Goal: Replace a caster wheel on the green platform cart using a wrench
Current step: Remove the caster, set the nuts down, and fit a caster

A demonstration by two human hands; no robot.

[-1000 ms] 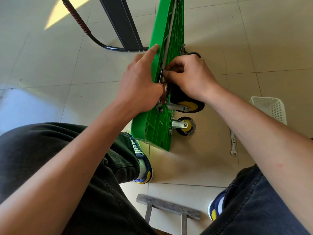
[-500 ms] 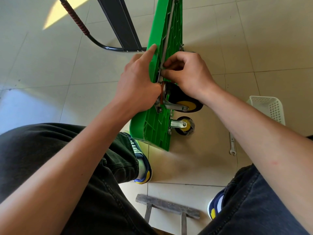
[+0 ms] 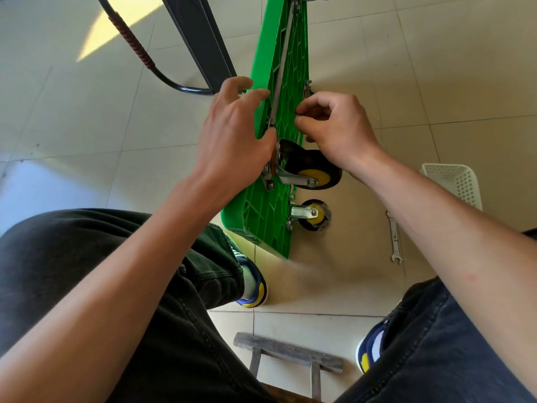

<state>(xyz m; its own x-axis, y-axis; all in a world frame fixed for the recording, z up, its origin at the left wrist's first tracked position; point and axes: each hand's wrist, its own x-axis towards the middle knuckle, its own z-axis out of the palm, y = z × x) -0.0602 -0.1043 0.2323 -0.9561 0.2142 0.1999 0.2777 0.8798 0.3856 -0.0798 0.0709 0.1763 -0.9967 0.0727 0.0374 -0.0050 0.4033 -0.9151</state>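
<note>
Floor: pale glossy tiles, a sunlit patch far beyond the cart, shadow under the person's knees.
Right grip: the right hand point(image 3: 334, 126) is curled narrow, thumb and forefinger pinched together against the ribbed underside of the green platform cart point(image 3: 286, 82), just above the caster; whether a nut or bolt sits between the fingertips cannot be told.
Left grip: the left hand point(image 3: 232, 135) has its fingers spread wide over the cart's near edge, palm pressed to the side of the deck just above the caster, bracing and clasping nothing.
What changed: a second ago both hands sat lower, tight on the caster's mounting plate; now the right pinch has lifted off the plate and the left fingers have opened.
Meaning: my judgement is that one fastener is being worked by hand, either started or freed, and the wrench step is yet to come.
Caster wheel: the large black-and-yellow caster wheel point(image 3: 315, 171) hangs from its steel bracket on the cart's underside, directly below the right hand.
Second caster: a smaller caster point(image 3: 313, 215) sits below the large one, near the cart's lower corner.
Cart: tipped on its long edge on the floor, underside facing right.
Wrench: the open-ended wrench point(image 3: 394, 238) lies flat on the floor, well right of the caster, untouched.
Basket: a white plastic basket point(image 3: 456, 181) stands beyond the wrench, farther right of the caster.
</note>
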